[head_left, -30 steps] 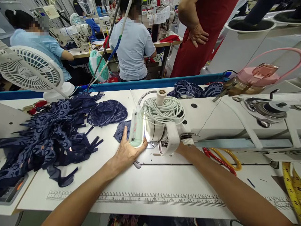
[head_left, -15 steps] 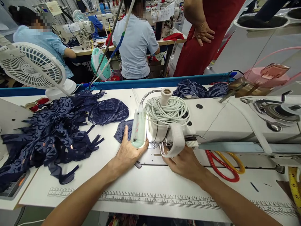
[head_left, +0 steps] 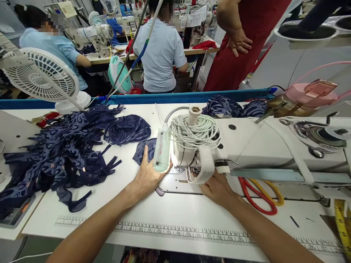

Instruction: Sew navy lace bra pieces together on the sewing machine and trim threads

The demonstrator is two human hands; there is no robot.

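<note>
My left hand (head_left: 148, 171) lies on the table left of the sewing machine's needle area, thumb and finger spread apart. Its raised finger rests against a navy patterned fabric piece (head_left: 140, 150), and a pale green lamp (head_left: 162, 149) covers part of the hand. On the other side, my right hand (head_left: 218, 188) reaches in under the sewing machine head (head_left: 185, 153). Its fingertips are hidden behind the white looped guard (head_left: 206, 166), so whether they hold anything does not show. Another navy lace cup (head_left: 127, 129) lies just beyond my left hand.
A heap of navy strapped pieces (head_left: 68, 149) spreads on the left, before a white fan (head_left: 45, 75). Red-handled scissors (head_left: 257, 197) lie under the machine arm. A printed ruler (head_left: 175, 230) runs along the front edge. Co-workers sit and stand beyond the blue trough (head_left: 170, 98).
My right hand has shifted slightly right, its fingers drawn back from the needle area. My left hand stays nearly in place. The whole view has moved a little.
</note>
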